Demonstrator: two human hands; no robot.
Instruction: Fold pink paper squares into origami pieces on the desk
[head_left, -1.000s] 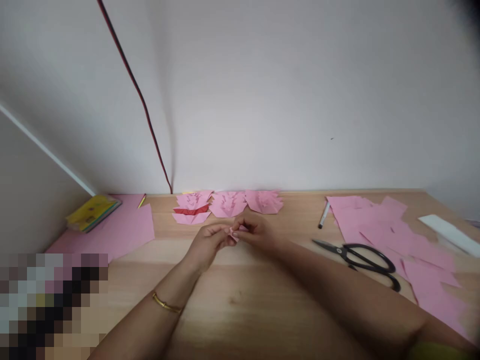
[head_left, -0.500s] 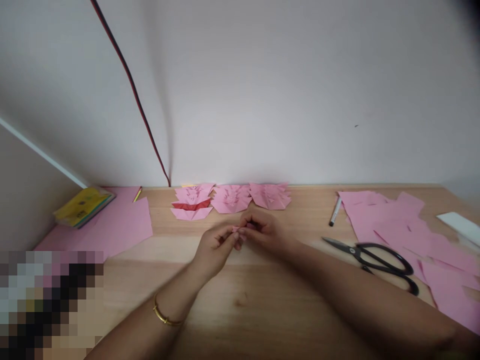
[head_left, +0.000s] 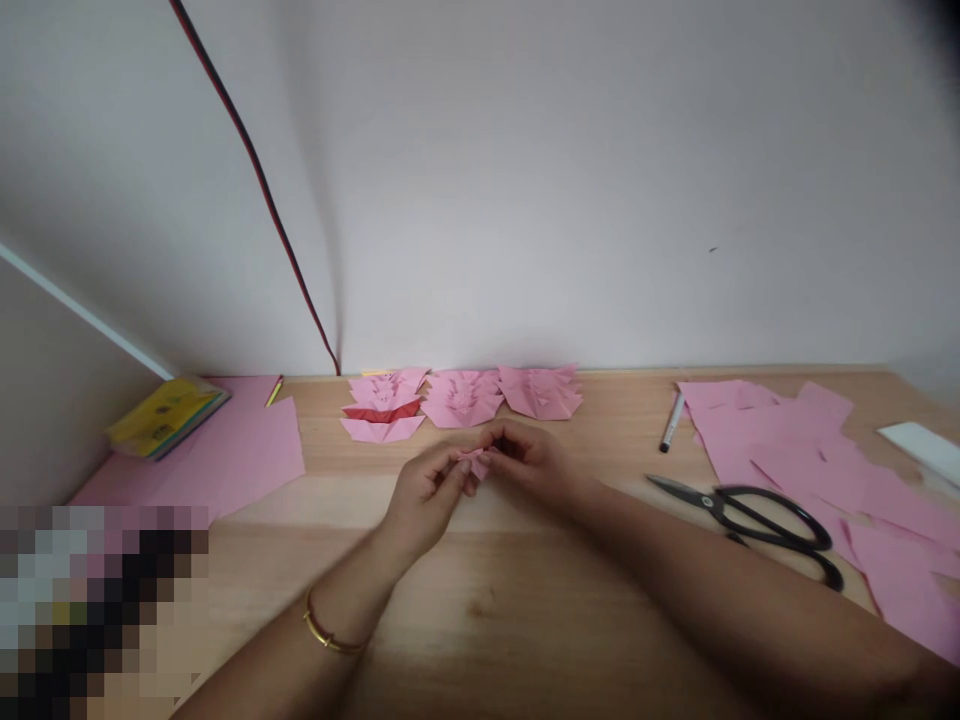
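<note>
Between my two hands is a small folded piece of pink paper [head_left: 475,460], pinched at both ends above the table. My left hand [head_left: 429,492] has its thumb and fingers closed on the left end, and a gold bangle circles that wrist. My right hand [head_left: 526,458] pinches the right end, its fingers curled over the back. Just beyond my hands, folded pink paper pieces [head_left: 461,398] lie in three groups against the wall. The left group includes one red folded piece [head_left: 382,411].
Black-handled scissors [head_left: 739,510] lie to the right, beside a marker [head_left: 672,422] and several loose pink sheets [head_left: 780,440]. A white object [head_left: 922,450] is at far right. At left, a yellow packet [head_left: 166,415] rests on pink paper [head_left: 255,450] near a yellow pencil [head_left: 274,390].
The folded pink paper shows more between my fingertips, its ends spread wider. My left hand has shifted slightly left; both hands keep their pinch.
</note>
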